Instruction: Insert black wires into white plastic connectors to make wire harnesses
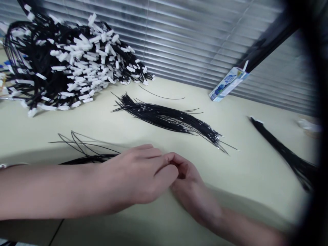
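My left hand (pixel 138 174) and my right hand (pixel 187 181) meet low in the middle of the pale table (pixel 243 164), fingers pinched together. What they pinch is hidden between the fingertips. A few thin black wires (pixel 84 150) fan out to the left from under my left hand. Just beyond the hands lies a loose bundle of black wires (pixel 169 119), spread diagonally.
A big heap of black wires with white connectors (pixel 64 61) fills the back left. Another black wire bundle (pixel 282 150) lies at the right. A small blue-and-white carton (pixel 228 83) leans against the window blinds (pixel 192 37). One single wire (pixel 161 96) lies behind the middle bundle.
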The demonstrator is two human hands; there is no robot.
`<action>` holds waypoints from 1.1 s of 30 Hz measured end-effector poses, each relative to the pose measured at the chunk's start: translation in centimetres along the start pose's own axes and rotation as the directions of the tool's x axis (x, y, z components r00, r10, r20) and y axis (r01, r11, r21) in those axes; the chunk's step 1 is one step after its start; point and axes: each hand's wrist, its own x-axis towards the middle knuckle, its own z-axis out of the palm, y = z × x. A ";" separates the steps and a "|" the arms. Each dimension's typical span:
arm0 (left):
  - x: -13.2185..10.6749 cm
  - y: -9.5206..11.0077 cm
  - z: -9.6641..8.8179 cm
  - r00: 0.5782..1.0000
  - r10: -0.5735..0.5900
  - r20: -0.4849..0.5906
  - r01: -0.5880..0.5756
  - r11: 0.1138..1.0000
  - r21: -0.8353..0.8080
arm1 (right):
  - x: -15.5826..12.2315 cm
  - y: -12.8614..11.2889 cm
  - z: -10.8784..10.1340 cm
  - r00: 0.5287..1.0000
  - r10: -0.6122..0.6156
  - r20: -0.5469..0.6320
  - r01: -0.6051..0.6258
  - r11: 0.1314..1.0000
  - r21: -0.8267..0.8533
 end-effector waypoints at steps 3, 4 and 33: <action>-0.1 -0.6 0.4 0.993 0.121 0.001 -0.121 0.989 0.090 | 0.0 0.1 0.1 0.999 -0.030 -0.012 0.031 0.999 0.017; 0.0 -0.7 0.3 0.993 0.110 0.030 -0.112 0.990 0.090 | 0.0 0.2 0.1 0.999 -0.042 -0.017 0.042 0.999 0.028; -2.9 -1.3 2.2 0.783 -0.423 0.457 0.604 0.694 -0.391 | 0.3 -0.1 -1.0 0.935 -0.355 0.021 0.271 0.673 -0.688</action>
